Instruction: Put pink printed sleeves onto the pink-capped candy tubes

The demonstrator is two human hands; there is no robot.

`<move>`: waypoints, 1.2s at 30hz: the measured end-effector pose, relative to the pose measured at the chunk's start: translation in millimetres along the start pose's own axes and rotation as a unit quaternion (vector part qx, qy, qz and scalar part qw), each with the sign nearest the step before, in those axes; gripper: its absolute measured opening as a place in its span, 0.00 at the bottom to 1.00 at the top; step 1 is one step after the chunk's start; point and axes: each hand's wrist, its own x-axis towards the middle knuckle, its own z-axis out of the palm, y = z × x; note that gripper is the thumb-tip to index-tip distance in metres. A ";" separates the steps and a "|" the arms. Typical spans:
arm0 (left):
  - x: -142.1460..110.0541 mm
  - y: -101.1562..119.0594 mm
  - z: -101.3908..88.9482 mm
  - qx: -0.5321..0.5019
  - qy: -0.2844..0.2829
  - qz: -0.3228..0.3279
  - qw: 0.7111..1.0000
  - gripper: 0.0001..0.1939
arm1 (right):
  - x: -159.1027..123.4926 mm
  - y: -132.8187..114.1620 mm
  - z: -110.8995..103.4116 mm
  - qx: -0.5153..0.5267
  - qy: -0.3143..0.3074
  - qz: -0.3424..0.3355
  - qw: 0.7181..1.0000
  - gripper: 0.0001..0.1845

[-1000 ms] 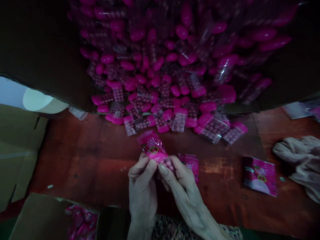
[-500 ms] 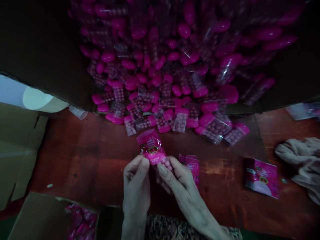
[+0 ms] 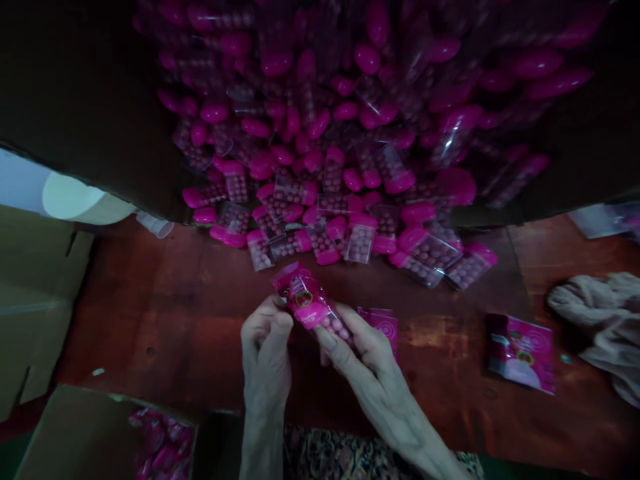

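Observation:
My right hand (image 3: 367,357) grips a small clear candy box (image 3: 340,328) of pink balls between thumb and fingers. A printed pink wrapper sleeve (image 3: 303,297) covers the box's far end, tilted up to the left. My left hand (image 3: 267,347) is closed at the sleeve's left edge, its fingertips partly hidden behind it. Beyond my hands lies a heap of similar candy boxes (image 3: 360,239) with bright pink caps. A small stack of flat pink sleeves (image 3: 387,325) sits just behind my right hand, partly covered by it.
The heap spills from a large dark carton (image 3: 90,87) onto the reddish wooden table (image 3: 195,333). More flat sleeves (image 3: 525,353) and a crumpled cloth (image 3: 600,313) lie at right. An open cardboard box (image 3: 85,433) with wrapped pink packs (image 3: 165,443) stands at lower left.
The sleeve has turned slightly and looks rounder around the box. My left thumb has drawn back a little from the sleeve's front, while the right hand keeps its hold.

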 end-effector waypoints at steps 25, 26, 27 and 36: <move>12.9 -4.0 15.7 0.064 0.096 0.021 0.993 0.12 | -0.2 14.5 -3.6 -0.279 0.055 -0.214 0.935 0.18; 12.7 -3.4 17.3 0.061 0.121 0.021 0.991 0.13 | 0.4 11.8 -2.6 -0.273 0.053 -0.220 0.935 0.18; 13.1 -2.6 18.5 0.063 0.141 0.016 0.988 0.13 | 0.9 9.5 -1.7 -0.265 0.049 -0.220 0.938 0.17; 27.2 -2.5 9.8 -0.126 0.126 -0.034 0.983 0.07 | 8.8 15.9 -8.9 -0.096 0.000 -0.046 0.994 0.13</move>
